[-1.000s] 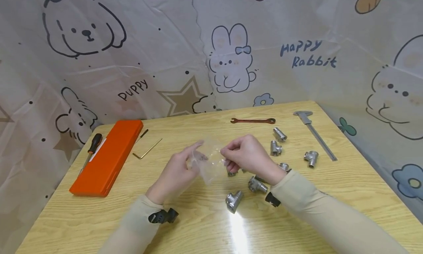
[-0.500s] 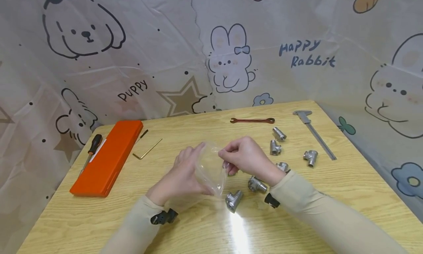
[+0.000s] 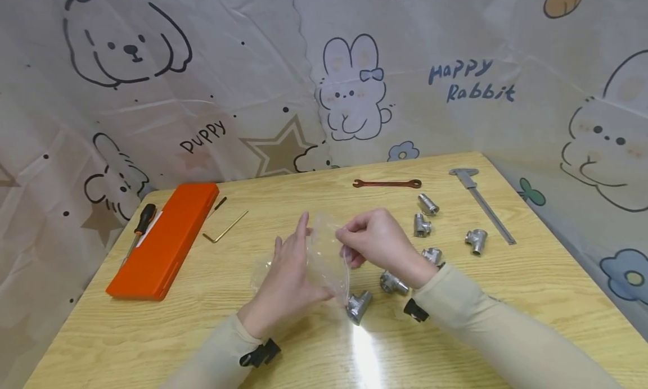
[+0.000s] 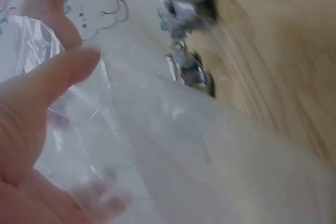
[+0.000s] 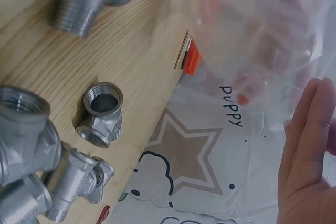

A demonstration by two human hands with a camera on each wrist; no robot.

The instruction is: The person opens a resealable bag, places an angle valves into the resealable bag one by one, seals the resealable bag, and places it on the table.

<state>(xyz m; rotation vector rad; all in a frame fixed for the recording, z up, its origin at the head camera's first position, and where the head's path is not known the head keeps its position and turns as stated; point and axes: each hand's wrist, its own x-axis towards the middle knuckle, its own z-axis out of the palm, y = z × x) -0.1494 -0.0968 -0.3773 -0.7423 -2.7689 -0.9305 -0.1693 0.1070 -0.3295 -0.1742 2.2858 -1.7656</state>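
Observation:
A clear plastic bag [image 3: 326,259] is held up over the middle of the table in the head view. My right hand [image 3: 382,240] pinches its right edge between thumb and fingers. My left hand [image 3: 288,285] lies against the left side of the bag, thumb and fingers spread and fairly straight. More clear plastic [image 3: 260,272] shows left of that hand; I cannot tell whether it belongs to the same bag. In the left wrist view the left thumb [image 4: 58,74] stands before the plastic, with blurred fingertips seen lower down. A metal pipe tee [image 3: 358,308] lies just below the bag.
Several more metal pipe fittings [image 3: 394,283] lie near my right forearm. Behind them are a reddish wrench [image 3: 387,184] and a caliper [image 3: 483,206]. On the left lie an orange case [image 3: 164,243], a screwdriver [image 3: 145,220] and a brass-coloured hex key [image 3: 226,229].
My left hand has moved along the bag, and its fingers have spread and straightened. The bag has widened between the hands. My right hand keeps its pinch almost in place.

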